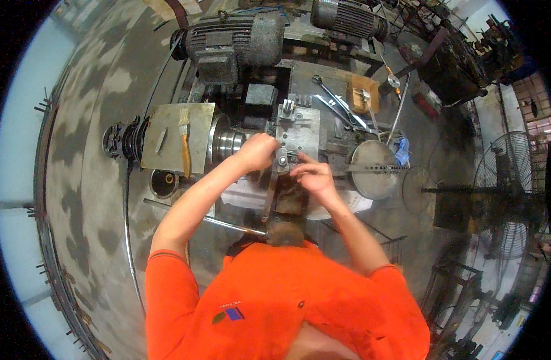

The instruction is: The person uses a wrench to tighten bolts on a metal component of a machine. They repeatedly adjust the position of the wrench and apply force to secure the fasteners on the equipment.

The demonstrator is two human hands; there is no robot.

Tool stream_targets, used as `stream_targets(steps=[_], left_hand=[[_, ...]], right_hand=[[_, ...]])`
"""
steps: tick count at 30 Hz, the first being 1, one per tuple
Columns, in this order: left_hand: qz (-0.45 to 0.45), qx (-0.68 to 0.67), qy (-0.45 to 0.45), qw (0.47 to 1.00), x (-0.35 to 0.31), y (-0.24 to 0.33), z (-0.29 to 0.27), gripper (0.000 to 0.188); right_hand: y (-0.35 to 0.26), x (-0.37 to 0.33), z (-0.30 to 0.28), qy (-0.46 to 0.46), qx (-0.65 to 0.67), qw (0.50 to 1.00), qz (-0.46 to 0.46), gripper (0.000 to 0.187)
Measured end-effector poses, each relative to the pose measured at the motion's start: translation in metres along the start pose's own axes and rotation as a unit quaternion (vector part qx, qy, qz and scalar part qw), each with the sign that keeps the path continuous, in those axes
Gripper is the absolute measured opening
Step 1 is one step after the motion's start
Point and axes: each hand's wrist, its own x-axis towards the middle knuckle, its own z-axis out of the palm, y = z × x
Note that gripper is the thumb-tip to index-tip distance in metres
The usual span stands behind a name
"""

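Note:
Over a lathe-like machine, my left hand [260,151] is closed between the shiny round chuck [227,143] and the metal tool block [301,131]. Its fingertips point at the block's near left corner, and whatever they grip is hidden. My right hand [314,176] is at the near side of the same block, index finger stretched toward it and the other fingers partly bent. A small clamp with a bolt [283,161] sits between my two hands. I see nothing held in the right hand.
A brush [185,141] lies on the flat metal cover [167,126] at left. Wrenches [341,105] and an orange-brown tray [364,95] are beyond the block. Right of my hands are a round metal plate [371,171] and blue cloth [402,151]. A motor [236,42] stands behind.

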Motion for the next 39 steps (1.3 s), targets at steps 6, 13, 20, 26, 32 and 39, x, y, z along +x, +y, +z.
stream_targets(steps=[6,13,20,26,32,39], left_hand=[[-0.019,-0.03,0.024,0.999,-0.004,0.004,0.002,0.029],[-0.034,-0.04,0.04,0.998,-0.005,0.004,0.004,0.026],[-0.03,-0.047,0.035,0.998,-0.004,0.0,0.008,0.023],[-0.032,-0.049,0.023,0.998,-0.004,0.001,0.003,0.025],[-0.022,-0.052,0.041,0.998,-0.005,-0.001,0.005,0.024],[-0.021,-0.047,0.03,0.998,-0.004,0.002,-0.001,0.021]], right_hand=[[-0.001,-0.001,0.001,0.009,-0.038,0.999,0.011,0.027],[-0.025,0.001,0.001,0.03,-0.135,0.99,0.014,0.029],[-0.028,0.025,0.004,-0.015,-0.33,0.941,-0.066,0.03],[-0.027,0.025,0.006,-0.006,-0.383,0.917,-0.114,0.03],[-0.032,0.029,0.005,-0.042,-0.392,0.912,-0.11,0.033],[-0.031,0.029,0.004,-0.036,-0.396,0.909,-0.125,0.034]])
